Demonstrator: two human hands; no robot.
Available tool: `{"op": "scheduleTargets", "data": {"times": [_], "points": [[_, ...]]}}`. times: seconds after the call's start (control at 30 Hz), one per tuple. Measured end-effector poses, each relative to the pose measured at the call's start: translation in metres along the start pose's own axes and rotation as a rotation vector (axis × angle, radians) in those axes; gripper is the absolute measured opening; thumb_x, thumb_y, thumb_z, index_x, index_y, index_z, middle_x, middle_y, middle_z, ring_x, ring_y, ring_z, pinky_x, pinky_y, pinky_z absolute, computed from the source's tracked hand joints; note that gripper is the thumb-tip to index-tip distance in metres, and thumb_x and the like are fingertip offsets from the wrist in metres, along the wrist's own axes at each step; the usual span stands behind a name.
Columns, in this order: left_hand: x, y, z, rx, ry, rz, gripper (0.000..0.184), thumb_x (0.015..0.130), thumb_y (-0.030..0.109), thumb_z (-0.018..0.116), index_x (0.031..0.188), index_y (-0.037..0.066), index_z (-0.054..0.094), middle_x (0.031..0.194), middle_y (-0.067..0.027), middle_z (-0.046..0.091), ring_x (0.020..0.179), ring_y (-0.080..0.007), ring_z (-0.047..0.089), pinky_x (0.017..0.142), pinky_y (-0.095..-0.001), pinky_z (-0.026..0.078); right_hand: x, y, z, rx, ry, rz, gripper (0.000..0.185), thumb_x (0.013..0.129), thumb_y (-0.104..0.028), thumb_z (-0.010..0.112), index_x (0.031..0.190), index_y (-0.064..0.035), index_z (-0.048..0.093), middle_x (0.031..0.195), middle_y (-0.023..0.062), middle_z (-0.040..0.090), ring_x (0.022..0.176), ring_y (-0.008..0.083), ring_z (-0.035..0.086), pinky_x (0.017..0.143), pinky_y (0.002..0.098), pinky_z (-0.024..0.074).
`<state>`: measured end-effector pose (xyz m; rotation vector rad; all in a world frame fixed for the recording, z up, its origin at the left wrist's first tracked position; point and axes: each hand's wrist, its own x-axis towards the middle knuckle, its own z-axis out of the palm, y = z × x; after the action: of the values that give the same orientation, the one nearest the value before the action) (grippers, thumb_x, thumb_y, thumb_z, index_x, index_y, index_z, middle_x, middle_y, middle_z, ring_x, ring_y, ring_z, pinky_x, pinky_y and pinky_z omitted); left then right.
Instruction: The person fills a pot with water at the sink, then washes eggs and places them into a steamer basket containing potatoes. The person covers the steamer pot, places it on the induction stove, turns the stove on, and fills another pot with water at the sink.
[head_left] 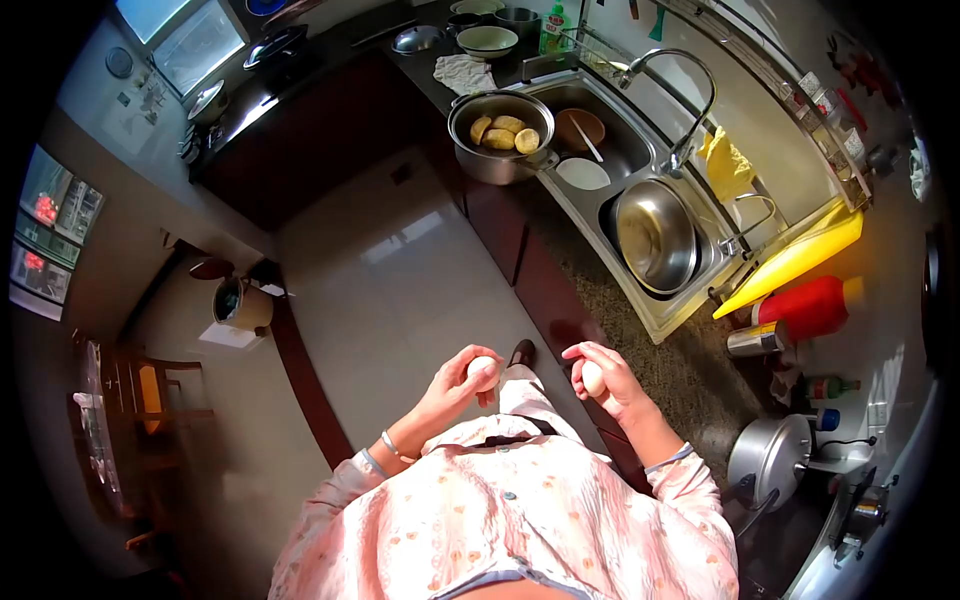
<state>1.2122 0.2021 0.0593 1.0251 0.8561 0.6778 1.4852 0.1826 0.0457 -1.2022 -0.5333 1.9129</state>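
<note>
My left hand (456, 386) is wrapped round a pale egg (481, 365), which shows between thumb and fingers. In my right hand (619, 386) another pale egg (593, 378) rests against the palm under curled fingers, the index finger pointing inward. Both hands are in front of my body, apart from each other, above the floor beside the counter. Ahead of them, a steel pot (499, 165) at the counter edge holds several yellowish-brown, potato-like pieces (507, 125).
A double sink (645, 325) has a steel basin (656, 237) in its near bowl and dishes in the far one. To the right, a red bottle (808, 306), a can (757, 340) and a lidded metal cooker (770, 460) stand on the counter. A bin (243, 304) is on the left.
</note>
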Motion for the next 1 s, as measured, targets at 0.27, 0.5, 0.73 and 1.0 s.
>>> {"op": "scheduleTargets", "data": {"times": [0.27, 0.5, 0.73, 1.0], "points": [[0.127, 0.084, -0.062, -0.286, -0.015, -0.024, 0.026, 0.093, 0.029, 0.043, 0.089, 0.006, 0.054, 0.069, -0.0063, 0.059, 0.053, -0.0123, 0.056, 0.044, -0.0212, 0.042, 0.077, -0.105, -0.081, 0.179, 0.337, -0.227, 0.021, 0.084, -0.012, 0.053, 0.104, -0.0041, 0.058, 0.079, 0.0063, 0.061, 0.066, 0.0139, 0.058, 0.055, 0.0267, 0.0477], [0.223, 0.143, -0.125, -0.251, 0.172, 0.000, 0.031, 0.090, 0.037, 0.043, 0.083, 0.008, 0.053, 0.064, -0.0056, 0.054, 0.045, -0.0114, 0.047, 0.039, -0.0224, 0.031, 0.164, -0.202, -0.130, 0.094, 0.590, -0.436, 0.030, 0.091, -0.023, 0.052, 0.115, -0.0067, 0.052, 0.088, 0.0101, 0.062, 0.059, 0.0140, 0.058, 0.052, 0.0277, 0.0487], [0.353, 0.198, -0.215, -0.159, 0.110, 0.022, 0.032, 0.091, 0.036, 0.039, 0.085, 0.009, 0.054, 0.064, -0.0049, 0.054, 0.046, -0.0103, 0.046, 0.040, -0.0206, 0.032, 0.262, -0.296, -0.200, -0.020, 1.051, -0.590, 0.051, 0.093, -0.026, 0.053, 0.136, -0.0096, 0.031, 0.092, 0.0131, 0.065, 0.056, 0.0171, 0.060, 0.045, 0.0287, 0.0496], [0.507, 0.248, -0.217, 0.035, -0.181, -0.103, 0.030, 0.091, 0.029, 0.044, 0.080, 0.003, 0.057, 0.066, -0.0072, 0.058, 0.049, -0.0118, 0.052, 0.040, -0.0228, 0.037, 0.315, -0.339, -0.281, -0.167, 1.320, -0.428, 0.029, 0.092, -0.030, 0.052, 0.106, -0.0051, 0.056, 0.073, 0.0084, 0.063, 0.048, 0.0133, 0.057, 0.040, 0.0262, 0.0473]]}}
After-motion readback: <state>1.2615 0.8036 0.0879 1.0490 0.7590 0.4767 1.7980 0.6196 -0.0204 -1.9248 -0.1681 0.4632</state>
